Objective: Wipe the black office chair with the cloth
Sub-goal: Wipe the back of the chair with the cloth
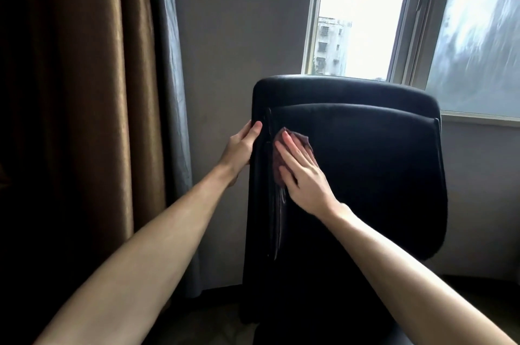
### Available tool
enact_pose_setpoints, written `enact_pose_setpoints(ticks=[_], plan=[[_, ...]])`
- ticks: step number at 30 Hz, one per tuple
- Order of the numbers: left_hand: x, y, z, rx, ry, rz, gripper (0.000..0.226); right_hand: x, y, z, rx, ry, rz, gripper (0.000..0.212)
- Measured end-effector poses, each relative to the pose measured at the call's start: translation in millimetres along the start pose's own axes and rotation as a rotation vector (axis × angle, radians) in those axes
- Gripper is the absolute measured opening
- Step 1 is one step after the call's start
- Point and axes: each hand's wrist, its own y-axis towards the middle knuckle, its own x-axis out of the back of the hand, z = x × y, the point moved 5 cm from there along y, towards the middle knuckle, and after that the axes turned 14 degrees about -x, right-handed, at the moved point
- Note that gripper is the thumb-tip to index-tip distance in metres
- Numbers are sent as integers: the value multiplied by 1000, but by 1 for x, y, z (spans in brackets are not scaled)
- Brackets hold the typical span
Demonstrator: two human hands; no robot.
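A black office chair fills the middle of the view, its tall backrest facing the person. The back is smooth and dark with a rounded top edge, and a raised curved panel covers most of its surface; a seam runs down the left side. The lower part of the chair sinks into shadow, so its base cannot be made out.

A small cloth, dull reddish-brown and crumpled, lies against the upper left of the backrest panel. The right hand presses flat on top of it, fingers straight and close together, pointing up and to the left, covering most of the cloth. The left hand grips the left edge of the backrest just beside it, thumb on the near face and fingers wrapped round the far side.

Behind the chair stands a grey wall. A brown curtain hangs on the left, and a bright window is on the far right.
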Motion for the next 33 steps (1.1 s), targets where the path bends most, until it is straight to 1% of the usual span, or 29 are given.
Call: enact_pose_setpoints(ticks=[4,6,8,12,17,20,22,24,28,30,33], plan=[[-2,-10,1,-4,23,-6,53,0,-8,-3,-72,21,99,59],[-2,-13,0,-1,27,-17,56,1,1,1,-80,-10,108,56],[-3,-14,-1,6,37,-20,61,2,13,5,-69,-65,103,58],[-5,-14,1,35,19,-41,62,4,43,10,-8,-141,36,53],[-7,-13,2,64,-34,-64,52,7,82,17,23,-163,-41,49],[-7,-11,1,62,-21,-46,54,8,76,16,77,-154,-133,44],[-6,-10,4,65,-18,-42,56,8,60,14,111,-150,-158,43],[-4,-11,5,71,-12,-42,61,5,33,9,101,-116,-118,43],[-3,-14,11,57,46,-12,89,-4,-39,-9,17,-53,24,48],[-4,-16,14,55,68,-18,92,-6,-52,-14,-10,-51,74,51],[-5,-23,6,43,94,-32,90,-5,-36,-11,-44,-44,108,52]])
